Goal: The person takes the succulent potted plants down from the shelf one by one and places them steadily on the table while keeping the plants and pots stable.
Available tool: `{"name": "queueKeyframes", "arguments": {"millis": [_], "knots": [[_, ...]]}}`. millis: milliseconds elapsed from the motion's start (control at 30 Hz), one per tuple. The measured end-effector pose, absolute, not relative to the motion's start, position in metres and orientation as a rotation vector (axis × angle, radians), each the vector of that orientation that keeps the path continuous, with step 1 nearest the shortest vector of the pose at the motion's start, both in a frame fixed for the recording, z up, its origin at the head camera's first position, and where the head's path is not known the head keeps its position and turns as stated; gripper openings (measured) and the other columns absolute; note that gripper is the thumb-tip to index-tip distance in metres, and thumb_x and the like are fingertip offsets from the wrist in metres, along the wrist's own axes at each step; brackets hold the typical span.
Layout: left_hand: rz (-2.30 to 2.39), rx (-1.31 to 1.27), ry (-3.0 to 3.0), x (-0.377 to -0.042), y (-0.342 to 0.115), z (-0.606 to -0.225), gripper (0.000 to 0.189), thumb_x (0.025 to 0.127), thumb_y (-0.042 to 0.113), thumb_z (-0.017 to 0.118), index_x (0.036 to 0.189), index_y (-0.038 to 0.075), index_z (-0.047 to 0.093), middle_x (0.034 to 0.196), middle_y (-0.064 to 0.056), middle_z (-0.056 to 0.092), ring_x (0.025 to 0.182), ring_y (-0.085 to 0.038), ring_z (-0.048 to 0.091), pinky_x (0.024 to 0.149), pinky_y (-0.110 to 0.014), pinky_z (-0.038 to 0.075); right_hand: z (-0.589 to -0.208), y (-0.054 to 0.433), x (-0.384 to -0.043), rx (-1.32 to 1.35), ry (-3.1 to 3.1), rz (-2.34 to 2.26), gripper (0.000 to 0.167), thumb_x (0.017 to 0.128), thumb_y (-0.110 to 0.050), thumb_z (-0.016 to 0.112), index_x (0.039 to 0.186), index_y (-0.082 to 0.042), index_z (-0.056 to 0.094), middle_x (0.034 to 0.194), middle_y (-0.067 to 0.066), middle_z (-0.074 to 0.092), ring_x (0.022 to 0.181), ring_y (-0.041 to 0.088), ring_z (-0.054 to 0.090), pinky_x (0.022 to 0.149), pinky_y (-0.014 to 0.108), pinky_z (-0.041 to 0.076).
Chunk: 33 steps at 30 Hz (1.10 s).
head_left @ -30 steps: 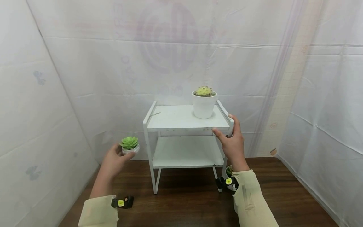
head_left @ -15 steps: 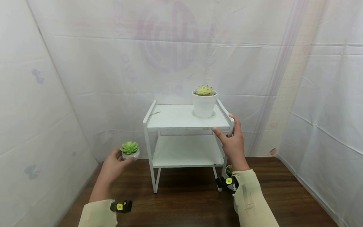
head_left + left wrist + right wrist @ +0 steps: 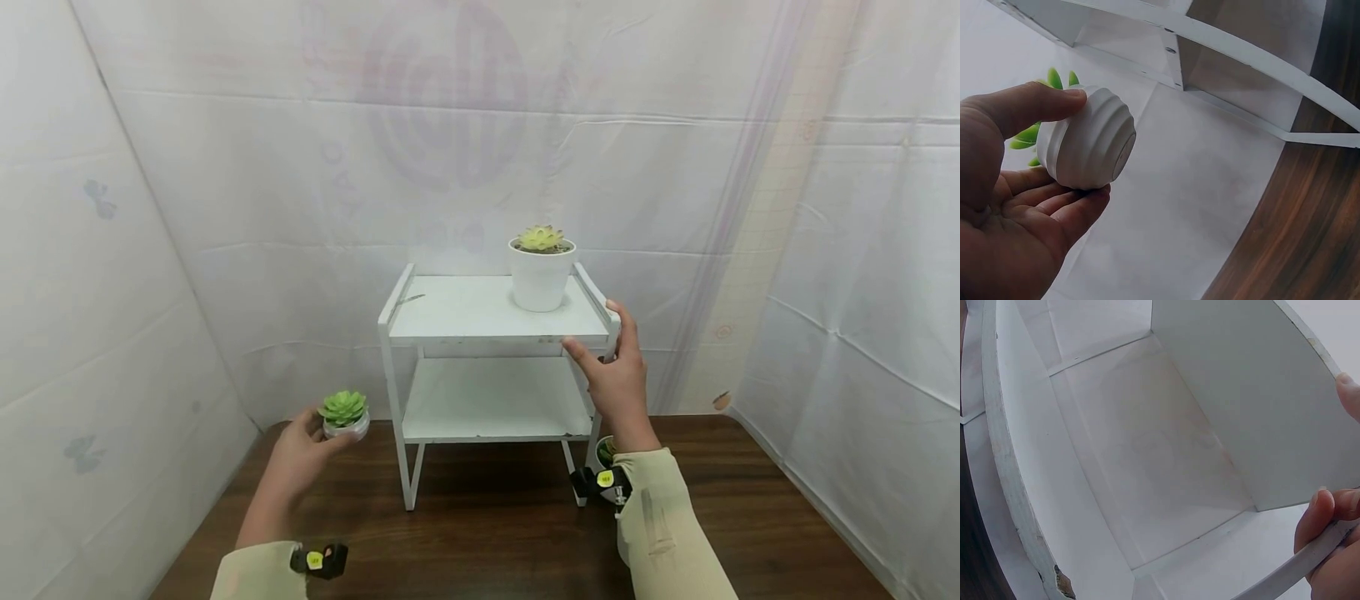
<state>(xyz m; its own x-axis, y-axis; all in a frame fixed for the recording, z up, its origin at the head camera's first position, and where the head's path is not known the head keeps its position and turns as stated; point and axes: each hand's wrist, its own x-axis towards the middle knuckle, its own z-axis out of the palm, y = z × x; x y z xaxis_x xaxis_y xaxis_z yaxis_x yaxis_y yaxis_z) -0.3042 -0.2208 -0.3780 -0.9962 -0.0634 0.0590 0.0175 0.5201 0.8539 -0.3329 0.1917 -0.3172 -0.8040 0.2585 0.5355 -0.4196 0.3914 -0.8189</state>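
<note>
My left hand (image 3: pixel 300 454) holds a small green succulent in a white pot (image 3: pixel 345 415), to the left of a white two-tier shelf rack (image 3: pixel 487 400). The left wrist view shows the ribbed sides of the pot (image 3: pixel 1091 137), tipped over, between thumb and fingers. At the rack's right front corner is my right hand (image 3: pixel 621 387). Its fingers (image 3: pixel 1316 522) curl round the post in the right wrist view, and the thumb touches the upper board's edge. A larger white pot with a pale succulent (image 3: pixel 540 275) stands on the top tier, at the right.
Another small potted plant (image 3: pixel 606 452) is partly hidden behind my right wrist, beside the rack's right leg. The rack stands on a dark wooden table (image 3: pixel 480 550). White sheeting (image 3: pixel 300 208) encloses the back and both sides.
My left hand has lowered the small potted succulent, still beside the rack's left side. The right hand keeps its hold on the rack's corner, and the larger pot stays put.
</note>
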Motion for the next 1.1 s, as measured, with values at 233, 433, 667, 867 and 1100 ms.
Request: {"name": "queueKeyframes", "arguments": {"millis": [233,433,667,867,1100], "knots": [[-1.459,0.058,-2.688,-0.305,-0.223,-0.387,0.095,0.087,0.042,0.071,0.15,-0.005,0.019,0.154,-0.033,0.021,0.14,-0.048,0.028,0.109,-0.054,0.037,-0.318,0.192,-0.333,0.133,-2.046,1.423,0.081,0.081,-0.049,0.075,0.147,-0.045,0.027,0.112,0.013,0.058,0.063,0.026,0.054,0.054,0.033,0.049],[-1.498,0.049,-2.683,-0.307,-0.226,-0.399,0.09,0.088,0.038,0.071,0.149,-0.005,0.022,0.153,-0.033,0.022,0.14,-0.048,0.028,0.109,-0.054,0.037,-0.318,0.191,-0.332,0.144,-2.034,1.436,0.082,0.081,-0.049,0.076,0.147,-0.043,0.027,0.121,0.011,0.057,0.073,0.026,0.055,0.057,0.034,0.049],[-1.499,0.078,-2.687,-0.309,-0.227,-0.411,0.087,0.087,0.033,0.072,0.147,-0.007,0.023,0.151,-0.035,0.026,0.139,-0.048,0.03,0.108,-0.055,0.038,-0.318,0.191,-0.333,0.129,-2.038,1.442,0.083,0.081,-0.049,0.075,0.147,-0.045,0.026,0.12,0.015,0.058,0.083,0.029,0.058,0.062,0.033,0.049],[-1.507,0.075,-2.683,-0.311,-0.227,-0.42,0.084,0.087,0.03,0.072,0.145,-0.008,0.025,0.148,-0.036,0.03,0.137,-0.049,0.032,0.106,-0.056,0.04,-0.317,0.191,-0.333,0.136,-2.032,1.449,0.084,0.081,-0.05,0.075,0.149,-0.041,0.026,0.125,0.012,0.056,0.083,0.028,0.057,0.064,0.035,0.05],[-1.497,0.099,-2.711,-0.309,-0.227,-0.432,0.083,0.086,0.029,0.072,0.144,-0.01,0.025,0.147,-0.037,0.03,0.136,-0.049,0.034,0.105,-0.055,0.042,-0.317,0.191,-0.332,0.142,-2.032,1.467,0.084,0.081,-0.048,0.076,0.148,-0.042,0.027,0.136,0.009,0.051,0.091,0.03,0.058,0.065,0.036,0.051]]}}
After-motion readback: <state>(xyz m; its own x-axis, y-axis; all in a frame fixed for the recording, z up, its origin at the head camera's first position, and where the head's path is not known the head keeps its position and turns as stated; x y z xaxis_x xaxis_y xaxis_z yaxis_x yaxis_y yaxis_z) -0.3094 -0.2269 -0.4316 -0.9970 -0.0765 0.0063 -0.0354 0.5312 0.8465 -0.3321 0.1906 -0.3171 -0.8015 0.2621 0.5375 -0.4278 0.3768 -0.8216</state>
